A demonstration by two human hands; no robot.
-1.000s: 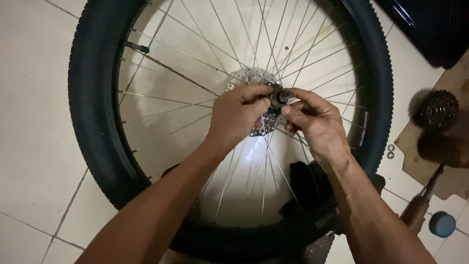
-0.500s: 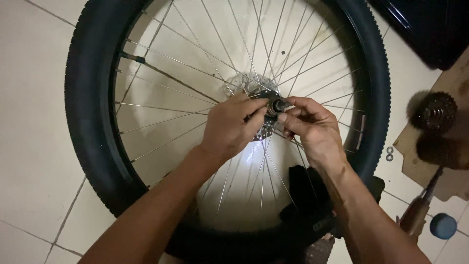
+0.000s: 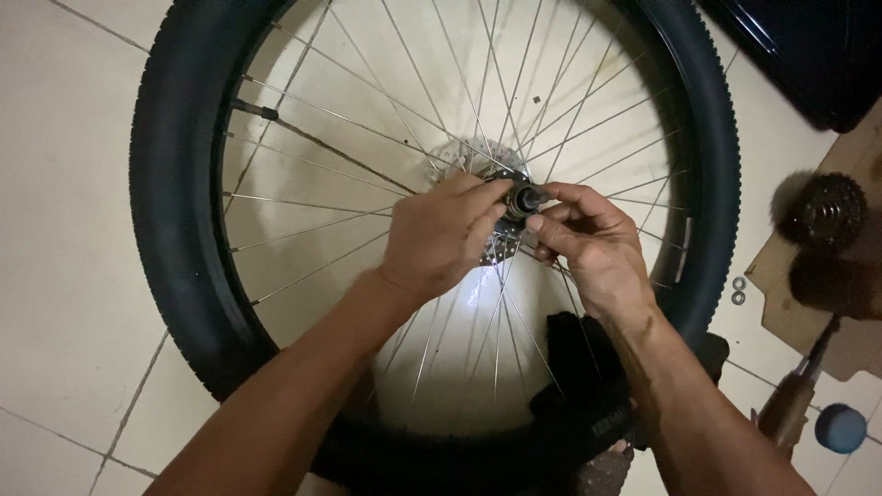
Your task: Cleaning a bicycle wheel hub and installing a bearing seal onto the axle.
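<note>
A bicycle wheel with a black knobby tyre and thin metal spokes lies flat on a pale tiled floor. At its centre is the dark hub with a short axle end, above a perforated metal disc. My left hand grips the hub from the left, fingers curled over it. My right hand pinches the axle end from the right with thumb and fingertips. Both hands touch at the hub, and the fingers hide most of it.
A black cloth lies under the spokes near my right forearm. On brown cardboard at the right sit a dark gear cluster, two small washers, a wooden-handled tool and a blue cap. A dark case fills the top right corner.
The view has shifted slightly, so the wheel sits a little further left. Both hands stay on the hub, with the right fingers working slightly at the axle end.
</note>
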